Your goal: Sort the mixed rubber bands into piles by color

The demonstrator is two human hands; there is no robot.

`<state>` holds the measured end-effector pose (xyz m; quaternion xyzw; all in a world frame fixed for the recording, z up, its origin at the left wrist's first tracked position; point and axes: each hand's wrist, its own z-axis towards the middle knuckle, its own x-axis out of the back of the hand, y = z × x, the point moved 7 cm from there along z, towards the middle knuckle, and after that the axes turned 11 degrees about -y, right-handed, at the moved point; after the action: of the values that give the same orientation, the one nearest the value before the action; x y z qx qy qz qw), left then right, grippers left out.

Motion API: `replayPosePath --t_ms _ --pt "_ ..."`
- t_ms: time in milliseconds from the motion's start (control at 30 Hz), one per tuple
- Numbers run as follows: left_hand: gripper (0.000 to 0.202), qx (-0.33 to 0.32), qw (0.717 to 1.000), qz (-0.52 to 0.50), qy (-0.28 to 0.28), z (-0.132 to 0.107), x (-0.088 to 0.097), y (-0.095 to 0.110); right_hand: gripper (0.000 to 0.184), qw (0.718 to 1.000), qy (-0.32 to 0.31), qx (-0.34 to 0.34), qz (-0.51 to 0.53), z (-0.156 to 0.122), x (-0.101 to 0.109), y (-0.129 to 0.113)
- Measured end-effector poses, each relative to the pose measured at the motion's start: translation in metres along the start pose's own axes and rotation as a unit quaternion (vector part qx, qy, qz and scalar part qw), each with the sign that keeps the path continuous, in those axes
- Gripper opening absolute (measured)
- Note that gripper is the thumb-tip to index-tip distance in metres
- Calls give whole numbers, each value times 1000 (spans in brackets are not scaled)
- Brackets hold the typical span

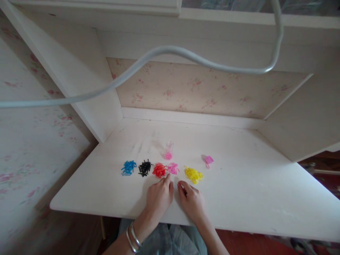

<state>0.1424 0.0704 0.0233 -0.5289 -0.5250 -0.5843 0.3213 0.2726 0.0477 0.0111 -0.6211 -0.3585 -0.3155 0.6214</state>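
Observation:
My left hand (159, 194) rests low over the white desk, its index finger stretched to the near edge of a small pink pile (173, 168) and its thumb apart from that fingertip. Beside it my right hand (191, 200) has its fingers curled in a pinch; whatever is between the fingertips is too small to make out. Just beyond the right hand is a yellow pile (194, 175) of short, thin, band-like pieces. Similar heaps lie leftward: a red pile (159, 170) touching the pink one, a black pile (145, 168) and a blue pile (129, 168).
Behind the pink pile lies a small clear container (170, 145) with a pink end (168, 156). A pink packet-like item (209, 160) is to the right on the white desk (239, 198). A white cable (180, 51) hangs across the view, below the shelf unit (212, 39).

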Motion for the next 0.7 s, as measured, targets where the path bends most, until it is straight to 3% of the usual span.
replayPosePath --t_ms 233,467,700 --pt "44 37 999 24 -10 19 3 9 35 1000 -3 9 7 -2 2 0" --pt "40 16 999 40 -6 38 8 8 31 1000 -11 10 -9 0 0 2" --pt "40 10 998 55 -16 41 6 8 30 1000 -21 11 -21 -1 2 0"
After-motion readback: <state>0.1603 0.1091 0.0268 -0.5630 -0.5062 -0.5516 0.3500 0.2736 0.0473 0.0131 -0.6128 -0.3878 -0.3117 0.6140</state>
